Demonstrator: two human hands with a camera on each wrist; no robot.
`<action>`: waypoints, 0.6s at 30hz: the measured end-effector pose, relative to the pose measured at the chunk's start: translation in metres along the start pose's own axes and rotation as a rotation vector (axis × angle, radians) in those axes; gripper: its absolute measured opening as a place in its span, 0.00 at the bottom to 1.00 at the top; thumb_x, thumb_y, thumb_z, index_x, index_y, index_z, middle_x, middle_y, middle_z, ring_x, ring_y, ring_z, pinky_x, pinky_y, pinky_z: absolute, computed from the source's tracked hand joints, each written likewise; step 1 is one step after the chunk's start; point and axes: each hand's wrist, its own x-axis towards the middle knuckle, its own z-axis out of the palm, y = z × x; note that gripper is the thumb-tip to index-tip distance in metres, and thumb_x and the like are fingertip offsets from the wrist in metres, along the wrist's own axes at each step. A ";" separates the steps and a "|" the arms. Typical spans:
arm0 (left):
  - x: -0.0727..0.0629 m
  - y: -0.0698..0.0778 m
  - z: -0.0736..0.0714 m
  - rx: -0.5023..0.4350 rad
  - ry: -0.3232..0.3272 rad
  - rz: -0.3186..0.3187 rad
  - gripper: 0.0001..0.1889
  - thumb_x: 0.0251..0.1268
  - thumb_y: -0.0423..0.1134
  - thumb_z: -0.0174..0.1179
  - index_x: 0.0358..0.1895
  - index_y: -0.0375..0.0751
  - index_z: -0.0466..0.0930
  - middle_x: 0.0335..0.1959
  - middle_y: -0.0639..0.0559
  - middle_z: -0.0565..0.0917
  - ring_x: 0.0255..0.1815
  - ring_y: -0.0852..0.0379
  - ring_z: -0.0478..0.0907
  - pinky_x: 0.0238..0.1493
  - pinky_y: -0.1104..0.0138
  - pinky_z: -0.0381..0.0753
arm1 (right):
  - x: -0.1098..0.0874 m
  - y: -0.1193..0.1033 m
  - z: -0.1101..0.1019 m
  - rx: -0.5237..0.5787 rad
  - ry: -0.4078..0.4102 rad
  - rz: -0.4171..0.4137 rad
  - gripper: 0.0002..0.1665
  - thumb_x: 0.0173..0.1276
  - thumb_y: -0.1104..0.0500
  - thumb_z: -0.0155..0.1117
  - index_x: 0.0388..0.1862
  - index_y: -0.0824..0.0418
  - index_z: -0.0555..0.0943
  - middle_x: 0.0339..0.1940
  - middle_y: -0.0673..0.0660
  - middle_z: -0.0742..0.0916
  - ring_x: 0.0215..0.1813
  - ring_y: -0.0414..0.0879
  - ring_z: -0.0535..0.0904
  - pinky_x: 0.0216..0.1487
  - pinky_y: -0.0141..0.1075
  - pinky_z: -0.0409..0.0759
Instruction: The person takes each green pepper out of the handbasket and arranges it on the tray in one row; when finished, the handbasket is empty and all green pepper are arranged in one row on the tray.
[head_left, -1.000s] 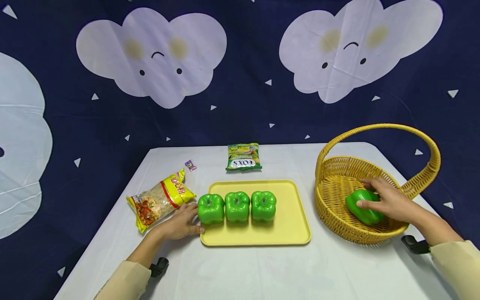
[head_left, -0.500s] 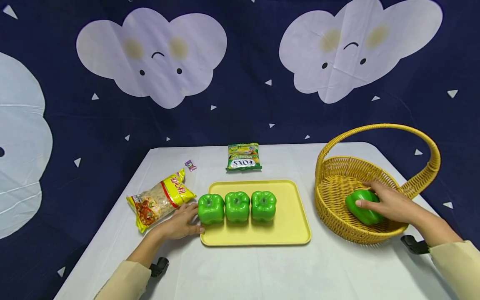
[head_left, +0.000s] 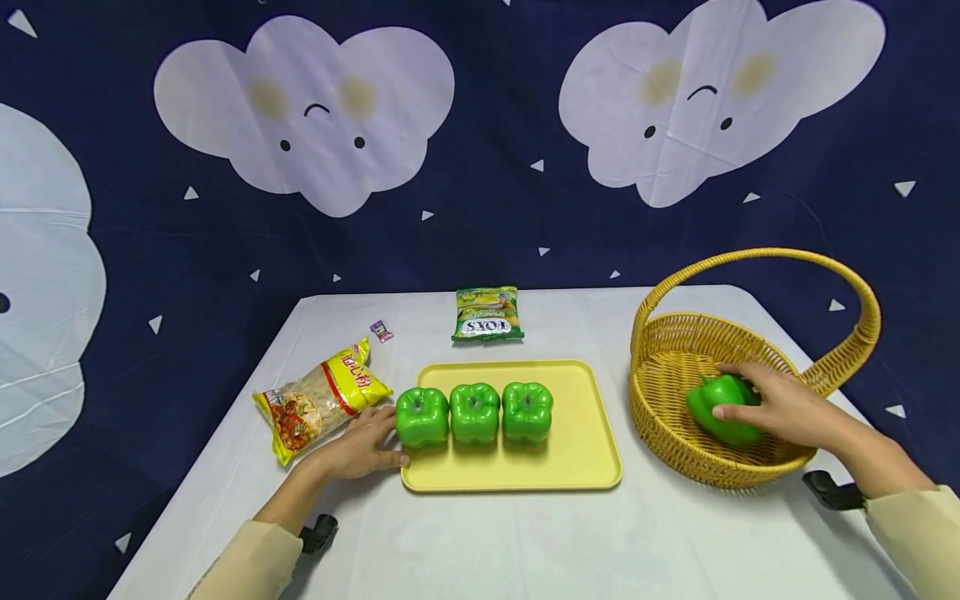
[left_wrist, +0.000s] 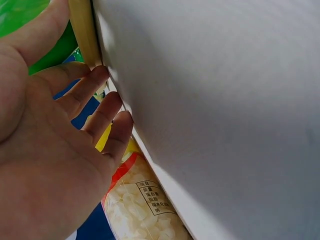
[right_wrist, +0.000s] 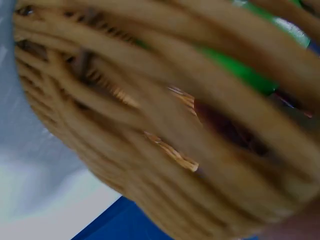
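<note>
In the head view, a green bell pepper (head_left: 726,408) lies inside the wicker basket (head_left: 652,417) on the right. My right hand (head_left: 783,404) reaches over the rim and grips that pepper, thumb on the near side and fingers on the far side. The right wrist view is mostly filled by blurred wicker weave (right_wrist: 150,100), so those fingers are hidden there. My left hand (head_left: 363,446) rests at the left edge of the yellow tray (head_left: 577,442), its fingers loosely bent in the left wrist view. Three green bell peppers (head_left: 474,414) stand in a row on the tray.
A yellow bag of dry food (head_left: 322,400) lies just left of my left hand. Behind the tray are a green candy packet (head_left: 487,314) and a small purple wrapped sweet (head_left: 381,331). The basket's tall handle (head_left: 765,252) arches over its opening.
The pepper in the basket has turned and shifted slightly left under my right hand, so its stem shows. My left hand and the tray peppers stay still.
</note>
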 end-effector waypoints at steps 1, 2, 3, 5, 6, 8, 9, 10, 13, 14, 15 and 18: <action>0.000 0.000 0.000 0.000 0.001 0.001 0.38 0.54 0.50 0.66 0.67 0.36 0.65 0.70 0.35 0.63 0.71 0.31 0.51 0.68 0.33 0.46 | 0.000 -0.001 -0.001 0.007 0.007 -0.002 0.43 0.58 0.41 0.67 0.62 0.68 0.69 0.52 0.67 0.80 0.44 0.52 0.77 0.34 0.32 0.74; 0.000 0.000 0.000 0.001 0.001 0.000 0.38 0.54 0.50 0.66 0.67 0.36 0.65 0.69 0.35 0.63 0.71 0.31 0.51 0.68 0.33 0.46 | 0.000 -0.003 -0.003 0.013 0.011 -0.003 0.42 0.58 0.41 0.67 0.62 0.68 0.69 0.52 0.67 0.80 0.44 0.51 0.77 0.34 0.31 0.73; 0.000 0.000 0.000 0.000 0.001 0.000 0.38 0.54 0.50 0.66 0.67 0.36 0.65 0.70 0.35 0.63 0.71 0.31 0.51 0.68 0.33 0.46 | -0.001 -0.004 -0.005 0.018 0.017 -0.001 0.42 0.58 0.42 0.67 0.62 0.67 0.69 0.51 0.66 0.80 0.44 0.51 0.76 0.33 0.30 0.73; 0.000 0.000 0.000 0.001 0.001 -0.002 0.38 0.54 0.50 0.66 0.67 0.36 0.65 0.70 0.35 0.63 0.71 0.31 0.51 0.68 0.33 0.46 | -0.002 -0.007 -0.008 0.033 0.032 0.003 0.41 0.58 0.42 0.68 0.62 0.65 0.69 0.51 0.65 0.80 0.44 0.51 0.76 0.33 0.31 0.73; 0.000 0.000 0.000 0.001 0.001 -0.003 0.38 0.54 0.50 0.66 0.67 0.36 0.65 0.70 0.35 0.63 0.71 0.32 0.51 0.68 0.33 0.46 | -0.002 -0.008 -0.009 0.039 0.039 0.003 0.41 0.58 0.43 0.68 0.63 0.65 0.69 0.52 0.65 0.80 0.44 0.52 0.76 0.34 0.31 0.73; 0.000 -0.001 0.000 -0.001 0.000 -0.003 0.38 0.54 0.50 0.66 0.67 0.36 0.65 0.70 0.36 0.63 0.72 0.32 0.51 0.68 0.33 0.46 | -0.003 -0.011 -0.011 0.044 0.063 -0.003 0.40 0.57 0.44 0.69 0.63 0.63 0.69 0.52 0.64 0.80 0.44 0.49 0.76 0.34 0.31 0.74; 0.000 -0.001 0.000 -0.002 0.000 -0.002 0.38 0.54 0.50 0.66 0.67 0.36 0.65 0.70 0.36 0.63 0.71 0.32 0.51 0.68 0.33 0.46 | -0.004 -0.012 -0.012 0.042 0.082 -0.009 0.40 0.57 0.44 0.70 0.63 0.62 0.69 0.52 0.64 0.80 0.44 0.45 0.75 0.35 0.31 0.74; 0.000 -0.001 0.001 -0.001 0.001 0.000 0.38 0.54 0.50 0.66 0.67 0.36 0.65 0.69 0.36 0.63 0.71 0.32 0.51 0.68 0.33 0.46 | -0.004 -0.013 -0.013 0.040 0.099 -0.017 0.39 0.56 0.45 0.70 0.62 0.61 0.70 0.52 0.63 0.80 0.44 0.42 0.75 0.35 0.31 0.74; 0.000 -0.001 0.001 -0.001 0.004 0.003 0.38 0.54 0.50 0.66 0.67 0.37 0.65 0.69 0.36 0.63 0.71 0.32 0.52 0.68 0.33 0.46 | -0.006 -0.018 -0.016 0.037 0.135 -0.033 0.39 0.56 0.46 0.71 0.62 0.60 0.70 0.52 0.61 0.80 0.42 0.38 0.73 0.35 0.29 0.73; 0.000 -0.001 0.001 0.000 0.005 0.005 0.38 0.54 0.50 0.66 0.67 0.37 0.65 0.70 0.36 0.63 0.71 0.32 0.52 0.68 0.33 0.47 | -0.006 -0.020 -0.016 0.035 0.143 -0.035 0.39 0.55 0.46 0.71 0.62 0.59 0.70 0.51 0.60 0.81 0.42 0.38 0.73 0.35 0.29 0.73; 0.000 -0.001 0.001 0.001 0.006 0.005 0.38 0.54 0.50 0.66 0.67 0.37 0.65 0.70 0.36 0.63 0.71 0.32 0.52 0.68 0.33 0.47 | -0.006 -0.022 -0.017 0.036 0.150 -0.038 0.38 0.55 0.46 0.71 0.62 0.59 0.70 0.51 0.60 0.81 0.42 0.37 0.73 0.35 0.28 0.73; 0.000 -0.001 0.001 0.001 0.008 0.006 0.38 0.54 0.49 0.66 0.67 0.36 0.65 0.70 0.35 0.62 0.71 0.31 0.51 0.68 0.33 0.46 | -0.007 -0.028 -0.018 0.041 0.171 -0.047 0.39 0.55 0.46 0.72 0.62 0.58 0.70 0.50 0.59 0.81 0.41 0.37 0.73 0.34 0.28 0.73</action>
